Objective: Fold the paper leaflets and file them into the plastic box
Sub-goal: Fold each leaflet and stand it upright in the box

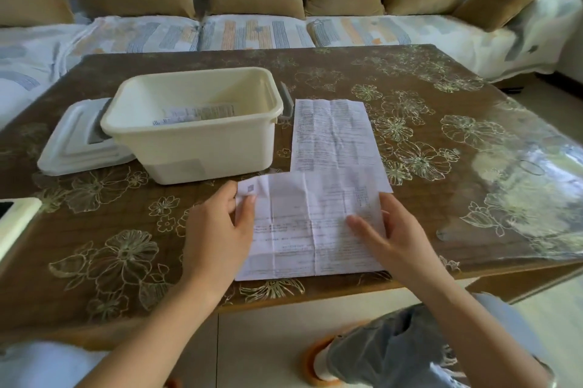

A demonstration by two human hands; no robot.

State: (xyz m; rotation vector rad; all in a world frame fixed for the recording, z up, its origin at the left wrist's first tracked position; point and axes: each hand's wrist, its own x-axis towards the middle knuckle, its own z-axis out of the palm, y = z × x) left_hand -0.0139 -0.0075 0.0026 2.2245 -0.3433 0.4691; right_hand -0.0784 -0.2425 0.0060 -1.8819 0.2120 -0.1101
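Note:
A creased white leaflet (303, 223) lies unfolded near the table's front edge. My left hand (217, 230) pinches its upper left edge, thumb on top. My right hand (388, 230) holds its right side, thumb pressing the sheet's face and fingers at the right edge. A second printed leaflet (331, 135) lies flat just beyond it. To the left stands the cream plastic box (176, 151), open, with folded leaflets (195, 113) lying inside.
The box's white lid (72, 144) lies on the table left of the box. A pale device (15, 223) sits at the table's left edge. The floral brown table (441, 122) stands before a sofa (252, 31) with tan cushions. My knee shows under the table's front edge.

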